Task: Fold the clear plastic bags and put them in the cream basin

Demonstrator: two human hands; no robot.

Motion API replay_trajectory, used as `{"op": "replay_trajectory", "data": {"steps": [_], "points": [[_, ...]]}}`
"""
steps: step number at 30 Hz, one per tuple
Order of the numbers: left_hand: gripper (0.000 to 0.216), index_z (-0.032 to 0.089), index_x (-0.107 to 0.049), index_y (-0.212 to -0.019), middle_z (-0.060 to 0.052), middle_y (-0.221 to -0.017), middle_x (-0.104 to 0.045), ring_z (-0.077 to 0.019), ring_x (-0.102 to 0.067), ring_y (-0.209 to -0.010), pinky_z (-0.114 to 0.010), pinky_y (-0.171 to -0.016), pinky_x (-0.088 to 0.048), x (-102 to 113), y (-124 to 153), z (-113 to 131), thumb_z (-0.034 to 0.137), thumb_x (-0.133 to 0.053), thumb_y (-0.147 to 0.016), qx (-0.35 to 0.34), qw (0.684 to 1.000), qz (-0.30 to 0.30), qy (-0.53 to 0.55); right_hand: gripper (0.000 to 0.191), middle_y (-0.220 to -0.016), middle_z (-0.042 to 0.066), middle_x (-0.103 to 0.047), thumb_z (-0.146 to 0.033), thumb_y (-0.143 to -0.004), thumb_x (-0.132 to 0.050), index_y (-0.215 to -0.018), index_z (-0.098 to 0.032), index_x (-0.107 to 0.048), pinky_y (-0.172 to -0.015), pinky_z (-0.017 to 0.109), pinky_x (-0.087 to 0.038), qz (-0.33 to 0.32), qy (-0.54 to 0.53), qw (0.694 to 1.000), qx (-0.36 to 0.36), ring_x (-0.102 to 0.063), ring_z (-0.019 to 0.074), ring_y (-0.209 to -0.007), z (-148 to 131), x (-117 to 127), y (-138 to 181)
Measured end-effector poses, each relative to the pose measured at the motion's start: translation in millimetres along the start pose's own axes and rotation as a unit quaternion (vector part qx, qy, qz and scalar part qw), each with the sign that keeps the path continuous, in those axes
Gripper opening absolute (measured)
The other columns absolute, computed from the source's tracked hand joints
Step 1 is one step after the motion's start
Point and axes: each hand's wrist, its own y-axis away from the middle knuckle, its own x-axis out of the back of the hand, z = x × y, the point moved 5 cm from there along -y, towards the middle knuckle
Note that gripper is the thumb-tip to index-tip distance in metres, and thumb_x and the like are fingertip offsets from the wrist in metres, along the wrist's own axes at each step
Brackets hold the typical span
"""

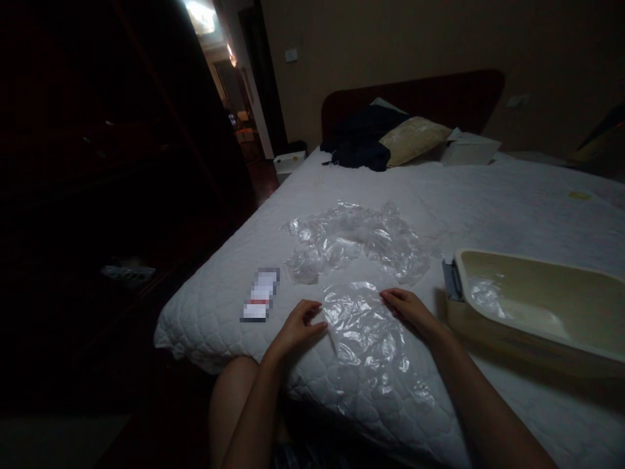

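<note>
A clear, crinkled plastic bag (366, 332) lies spread on the white quilted bed cover, its lower end reaching toward the bed's near edge. At its left edge is my left hand (297, 327), thumb and forefinger apart, with the fingertips close to or touching the plastic. My right hand (409, 309) pinches the upper right corner of the bag between thumb and fingers. Just beyond lies a heap of more clear plastic bags (356, 238), loose and crumpled.
A phone (260, 295), its screen blurred out, lies left of my hands. On the right stands a cream plastic bin (517, 326) with a grey latch and some clear plastic inside. Dark cloth (366, 133) and a beige pillow (417, 138) are by the headboard (454, 91).
</note>
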Motion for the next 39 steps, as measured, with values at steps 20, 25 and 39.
{"op": "replay_trajectory", "data": {"steps": [20, 25, 39], "points": [[0.044, 0.020, -0.051, -0.107, -0.005, -0.093, -0.058, -0.0197, -0.055, -0.085, -0.030, -0.076, -0.040, -21, -12, -5, 0.036, -0.061, -0.067, 0.083, 0.968, 0.160, -0.175, 0.035, -0.062, 0.001, -0.059, -0.041, -0.057, -0.069, -0.077, -0.013, -0.063, -0.046, 0.022, -0.032, 0.007, -0.031, 0.999, -0.015, -0.047, 0.0087, -0.050, -7, -4, 1], [0.038, 0.020, -0.053, -0.104, -0.002, -0.086, -0.062, -0.0183, -0.058, -0.082, -0.028, -0.071, -0.041, -18, -19, -12, 0.029, -0.060, -0.067, 0.115, 0.970, 0.153, -0.148, 0.035, -0.057, -0.002, -0.056, -0.041, -0.054, -0.070, -0.074, -0.014, -0.062, -0.044, 0.022, -0.030, 0.014, -0.031, 0.999, -0.020, -0.043, 0.0072, -0.045, -3, -4, -4], [0.019, 0.018, -0.061, -0.081, 0.000, -0.079, -0.061, -0.0138, -0.056, -0.074, -0.023, -0.066, -0.040, -19, -26, -20, 0.022, -0.062, -0.062, 0.118, 0.975, 0.137, -0.127, 0.032, -0.057, -0.002, -0.055, -0.040, -0.056, -0.068, -0.074, -0.014, -0.062, -0.046, 0.022, -0.030, 0.011, 0.020, 0.999, 0.025, -0.044, 0.0087, -0.048, 4, -6, -17]]}}
